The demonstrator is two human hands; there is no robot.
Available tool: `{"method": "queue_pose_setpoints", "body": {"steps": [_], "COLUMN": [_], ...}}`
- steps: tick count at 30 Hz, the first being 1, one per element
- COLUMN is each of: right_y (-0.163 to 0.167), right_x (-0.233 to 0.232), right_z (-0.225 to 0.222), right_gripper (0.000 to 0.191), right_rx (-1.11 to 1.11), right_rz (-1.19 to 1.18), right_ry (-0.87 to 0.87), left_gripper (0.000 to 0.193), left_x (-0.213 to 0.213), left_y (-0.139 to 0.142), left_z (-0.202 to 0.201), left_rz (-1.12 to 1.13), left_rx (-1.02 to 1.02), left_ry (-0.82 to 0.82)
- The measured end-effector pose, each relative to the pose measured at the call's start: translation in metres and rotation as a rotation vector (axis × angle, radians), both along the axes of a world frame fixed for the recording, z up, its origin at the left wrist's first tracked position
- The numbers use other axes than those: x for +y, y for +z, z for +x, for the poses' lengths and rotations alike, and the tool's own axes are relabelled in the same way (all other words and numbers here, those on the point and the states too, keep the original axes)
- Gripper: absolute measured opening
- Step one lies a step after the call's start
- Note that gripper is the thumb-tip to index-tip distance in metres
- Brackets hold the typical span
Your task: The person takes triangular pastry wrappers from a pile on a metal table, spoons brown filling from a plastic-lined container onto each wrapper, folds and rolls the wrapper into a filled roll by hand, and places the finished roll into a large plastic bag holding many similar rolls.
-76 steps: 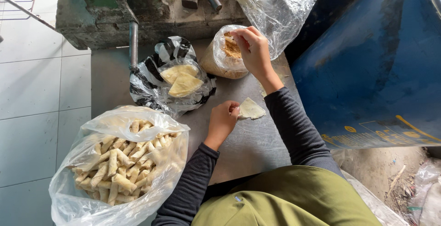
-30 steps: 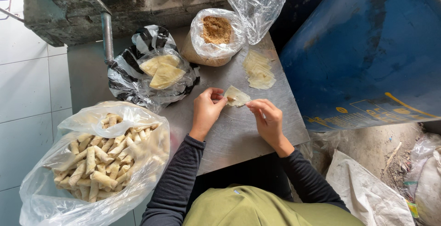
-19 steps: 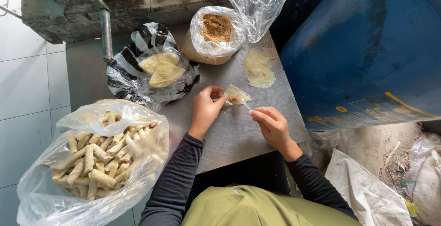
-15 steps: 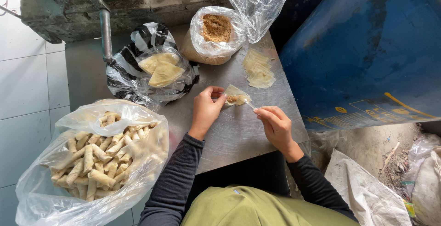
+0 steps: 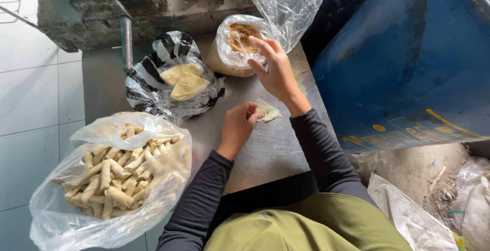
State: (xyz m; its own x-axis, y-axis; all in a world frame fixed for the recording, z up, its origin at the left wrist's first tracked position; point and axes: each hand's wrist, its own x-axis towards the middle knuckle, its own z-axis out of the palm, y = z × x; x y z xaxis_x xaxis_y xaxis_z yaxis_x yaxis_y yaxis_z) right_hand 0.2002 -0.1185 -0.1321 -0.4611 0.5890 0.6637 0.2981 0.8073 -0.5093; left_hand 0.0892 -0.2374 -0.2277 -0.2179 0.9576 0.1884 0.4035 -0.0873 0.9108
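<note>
Pale, thin pastry wrapper [image 5: 266, 111] lies flat near the middle of the grey metal table [image 5: 265, 149], pinned at its near edge by the left hand [image 5: 238, 127], whose fingers curl onto it. Right hand [image 5: 275, 70] hovers at the table's far edge with fingers spread loosely, holding nothing, over the clear plastic bag of brown crumbly filling [image 5: 240, 44]. At the left edge sits a clear bag of finished rolls [image 5: 115, 172].

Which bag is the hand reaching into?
The clear bag of brown crumbly filling at the top; the right hand is at its rim. The other bags hold rolls and wrappers.
</note>
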Motion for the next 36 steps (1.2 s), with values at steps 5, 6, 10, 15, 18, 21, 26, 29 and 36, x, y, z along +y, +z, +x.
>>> {"method": "queue_pose_setpoints", "body": {"steps": [5, 6, 10, 15, 18, 21, 26, 29, 36], "right_y": [-0.03, -0.04, -0.075, -0.093, -0.093, -0.091, -0.087, -0.087, -0.086], "right_x": [-0.041, -0.052, -0.083, -0.09, -0.089, -0.09, -0.097, -0.102, -0.099], "right_z": [0.035, 0.046, 0.067, 0.064, 0.061, 0.058, 0.051, 0.049, 0.05], "right_gripper": [0.02, 0.02, 0.022, 0.013, 0.009, 0.011, 0.031, 0.032, 0.027], "right_rx": [-0.058, -0.138, -0.342, -0.353, -0.321, -0.248, -0.092, -0.109, -0.171], "right_rz": [-0.181, -0.17, -0.21, -0.226, -0.243, -0.337, -0.319, -0.302, -0.204], "right_ry": [-0.305, -0.365, -0.529, -0.564, -0.527, -0.467, -0.3, -0.25, -0.186], "left_gripper": [0.01, 0.009, 0.007, 0.005, 0.005, 0.005, 0.015, 0.008, 0.004], "left_x": [-0.002, -0.002, 0.001, 0.002, 0.003, 0.003, 0.004, 0.005, 0.008], "left_y": [0.001, 0.0, -0.007, -0.012, -0.012, -0.009, -0.008, -0.011, -0.018], "left_z": [0.004, 0.004, 0.007, 0.003, 0.001, -0.002, -0.012, -0.015, -0.015], "left_rz": [0.03, 0.05, 0.147, 0.241, 0.239, 0.271, 0.281, 0.299, 0.361], "left_rx": [0.207, 0.228, 0.343, 0.467, 0.519, 0.548, 0.555, 0.605, 0.606], "left_ry": [-0.006, -0.007, -0.017, -0.051, -0.074, -0.108, -0.212, -0.21, -0.205]}}
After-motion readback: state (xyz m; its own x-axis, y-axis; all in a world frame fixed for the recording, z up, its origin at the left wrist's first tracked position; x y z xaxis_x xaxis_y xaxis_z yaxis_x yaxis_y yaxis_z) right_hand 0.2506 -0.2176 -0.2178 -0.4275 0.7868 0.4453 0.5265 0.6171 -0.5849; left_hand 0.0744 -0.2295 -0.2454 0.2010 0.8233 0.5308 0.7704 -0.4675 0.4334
